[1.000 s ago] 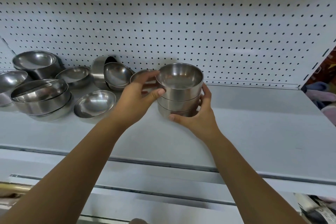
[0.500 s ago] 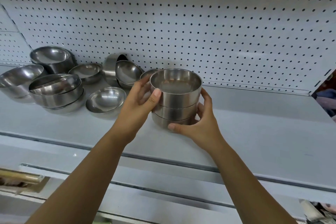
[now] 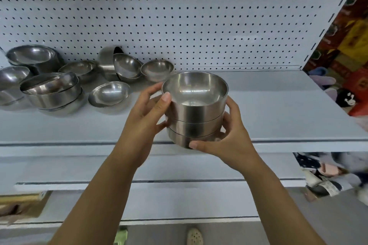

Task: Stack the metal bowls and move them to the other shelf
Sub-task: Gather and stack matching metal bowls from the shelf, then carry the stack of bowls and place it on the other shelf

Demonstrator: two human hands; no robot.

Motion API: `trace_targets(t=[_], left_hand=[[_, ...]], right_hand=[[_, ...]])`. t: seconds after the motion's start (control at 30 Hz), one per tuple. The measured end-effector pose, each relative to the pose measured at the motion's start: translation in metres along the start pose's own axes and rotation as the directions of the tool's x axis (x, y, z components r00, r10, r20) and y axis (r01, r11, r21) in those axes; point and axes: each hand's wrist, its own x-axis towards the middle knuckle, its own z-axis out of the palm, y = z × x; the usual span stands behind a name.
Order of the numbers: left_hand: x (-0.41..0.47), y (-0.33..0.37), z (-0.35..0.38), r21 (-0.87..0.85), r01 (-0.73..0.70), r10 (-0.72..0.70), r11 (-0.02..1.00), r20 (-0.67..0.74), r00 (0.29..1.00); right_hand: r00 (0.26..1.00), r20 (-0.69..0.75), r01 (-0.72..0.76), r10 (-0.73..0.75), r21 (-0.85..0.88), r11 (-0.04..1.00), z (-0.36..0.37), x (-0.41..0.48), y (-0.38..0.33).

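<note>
A stack of three straight-sided metal bowls (image 3: 196, 113) hangs over the front edge of the top shelf (image 3: 278, 109), held between both hands. My left hand (image 3: 146, 117) grips its left side, thumb on the upper bowl's rim. My right hand (image 3: 227, 139) cups the right side and bottom, thumb under the lowest bowl. Several loose metal bowls (image 3: 108, 94) lie at the shelf's left, among them a nested pair (image 3: 52, 93) and one (image 3: 157, 69) by the pegboard.
A white pegboard (image 3: 199, 26) backs the shelf. Two lower shelves (image 3: 179, 167) step out below. Cardboard packaging (image 3: 20, 205) sits at the lower left, soft goods (image 3: 326, 177) at the right. A shoe (image 3: 194, 236) shows on the floor.
The stack has come off the shelf surface toward me and slightly right, now past the front edge. Both hands keep their hold. The view has tilted down, showing lower shelves.
</note>
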Motion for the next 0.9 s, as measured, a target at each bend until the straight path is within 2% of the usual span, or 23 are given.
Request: trace_targets(t=[0.23, 0.4, 0.6, 0.9], left_hand=[[-0.069, -0.004, 0.006, -0.025, 0.041, -0.038, 0.999, 0.119, 0.992], [-0.104, -0.022, 0.037, -0.044, 0.144, -0.129, 0.989, 0.239, 0.962], [-0.124, -0.035, 0.109, -0.018, 0.243, -0.215, 0.97, 0.409, 0.887], [-0.127, -0.043, 0.266, 0.013, 0.242, -0.204, 0.97, 0.583, 0.787]], right_hand=[[0.995, -0.092, -0.046, 0.044, -0.019, 0.999, 0.005, -0.092, -0.002], [0.978, -0.198, -0.072, 0.064, -0.032, 0.997, -0.014, -0.163, 0.005], [0.919, -0.38, -0.104, 0.102, 0.014, 0.994, -0.061, -0.234, 0.016], [0.808, -0.58, -0.117, 0.102, 0.011, 0.993, -0.178, -0.295, 0.026]])
